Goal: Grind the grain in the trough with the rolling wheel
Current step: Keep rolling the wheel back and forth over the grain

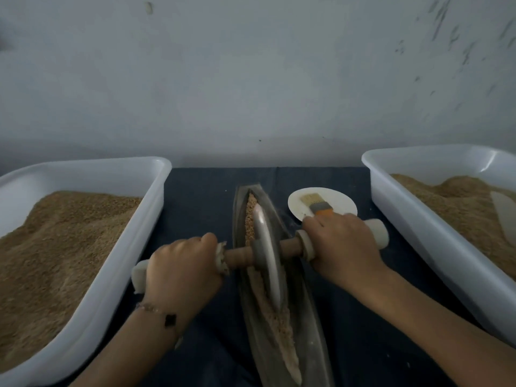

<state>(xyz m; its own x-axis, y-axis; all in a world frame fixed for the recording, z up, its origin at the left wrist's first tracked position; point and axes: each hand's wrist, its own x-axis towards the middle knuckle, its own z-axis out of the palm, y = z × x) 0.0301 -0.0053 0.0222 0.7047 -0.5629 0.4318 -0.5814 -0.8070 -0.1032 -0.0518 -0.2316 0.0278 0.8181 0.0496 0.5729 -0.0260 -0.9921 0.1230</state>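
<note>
Along the middle of the dark-covered worktop [201, 196] lies the long, boat-shaped trough [301, 311], its groove lined with tan grain [276, 319] from its far tip to its near end. Upright in that groove stands the rolling wheel [266, 252], a grey metal disc with a wooden axle running out over both sides of the trough. To the trough's left, the left hand [183, 270] curls its fingers round the axle's pale handle; a beaded bracelet [164, 314] sits on that wrist. To the trough's right, the right hand [342, 247] grips the other handle the same way. Just beyond the right hand, beside the trough, a white plate [337, 199] carries a bristle brush [317, 205] with an orange ferrule. Well out to either side of the trough stand a left white tub [131, 219] and a right white tub [413, 208], both heaped with similar tan grain.
</note>
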